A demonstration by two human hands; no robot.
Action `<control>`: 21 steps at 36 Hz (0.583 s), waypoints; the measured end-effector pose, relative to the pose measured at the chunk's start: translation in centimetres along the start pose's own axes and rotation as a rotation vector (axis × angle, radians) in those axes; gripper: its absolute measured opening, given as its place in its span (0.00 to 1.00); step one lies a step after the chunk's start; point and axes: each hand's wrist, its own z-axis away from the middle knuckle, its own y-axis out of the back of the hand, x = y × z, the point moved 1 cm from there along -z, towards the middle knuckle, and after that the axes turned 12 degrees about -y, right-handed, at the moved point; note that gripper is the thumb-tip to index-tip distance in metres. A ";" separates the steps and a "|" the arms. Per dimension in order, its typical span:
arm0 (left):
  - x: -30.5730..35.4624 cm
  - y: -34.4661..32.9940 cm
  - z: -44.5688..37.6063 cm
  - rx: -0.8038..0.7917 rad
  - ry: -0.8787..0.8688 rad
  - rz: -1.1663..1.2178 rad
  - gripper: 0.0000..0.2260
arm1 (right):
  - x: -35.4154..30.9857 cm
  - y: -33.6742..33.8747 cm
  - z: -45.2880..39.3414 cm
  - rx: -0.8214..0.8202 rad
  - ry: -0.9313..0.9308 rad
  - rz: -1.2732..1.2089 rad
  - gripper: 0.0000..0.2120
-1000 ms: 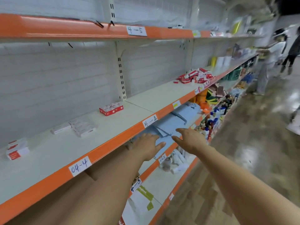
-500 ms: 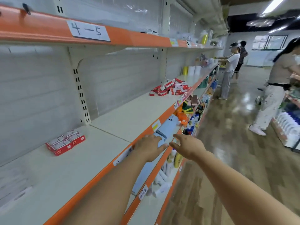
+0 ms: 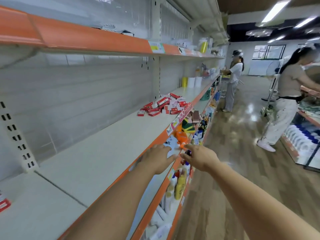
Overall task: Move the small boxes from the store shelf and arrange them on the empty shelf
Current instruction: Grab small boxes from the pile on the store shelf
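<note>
Since half a second before, both arms had swung further along the long white shelf with the orange edge (image 3: 97,163). Left hand (image 3: 158,157) and right hand (image 3: 200,158) were flat and held nothing. A messy pile of small red and white boxes (image 3: 164,105) lay well ahead. Best to step closer first, then take a few at a time.
</note>
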 end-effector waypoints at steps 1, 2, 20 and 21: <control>0.0 0.0 -1.3 0.013 0.009 -0.004 0.26 | 0.6 0.3 -1.2 -0.007 0.006 -0.001 0.28; 0.0 0.1 -2.7 0.025 0.020 -0.008 0.26 | 1.3 0.6 -2.5 -0.011 0.012 -0.005 0.28; -5.3 1.5 -21.6 0.154 0.232 -0.042 0.20 | 7.8 4.3 -23.4 0.047 0.189 0.011 0.21; -6.1 1.6 -22.4 0.163 0.239 -0.043 0.21 | 7.7 4.2 -24.7 0.059 0.200 0.000 0.21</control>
